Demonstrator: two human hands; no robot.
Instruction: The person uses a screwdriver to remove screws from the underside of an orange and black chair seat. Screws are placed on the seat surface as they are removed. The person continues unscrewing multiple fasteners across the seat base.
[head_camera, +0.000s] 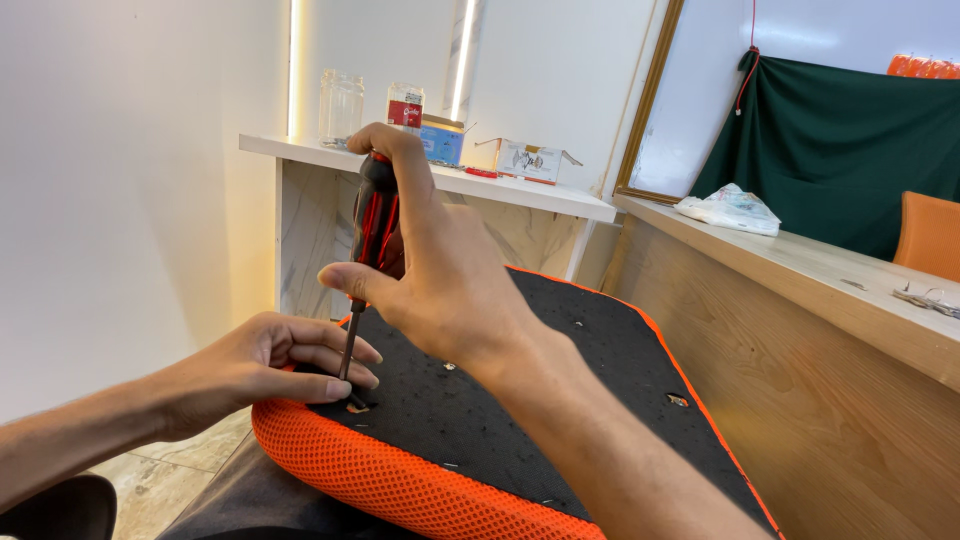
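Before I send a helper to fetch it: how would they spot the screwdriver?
Find the orange mesh seat cushion with the black underside facing up. At its near-left corner, the screwdriver stands upright, gripped by the right hand, the left hand beside its shaft. It is the only red-and-black handled tool there.

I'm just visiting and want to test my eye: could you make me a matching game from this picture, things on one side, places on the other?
Things:
1. screwdriver
2. left hand
3. plastic bag
4. jars

Places:
A. on the wooden ledge
B. on the white shelf
C. in the right hand
D. on the seat cushion's edge, by the tip

Pairs: 1-C, 2-D, 3-A, 4-B
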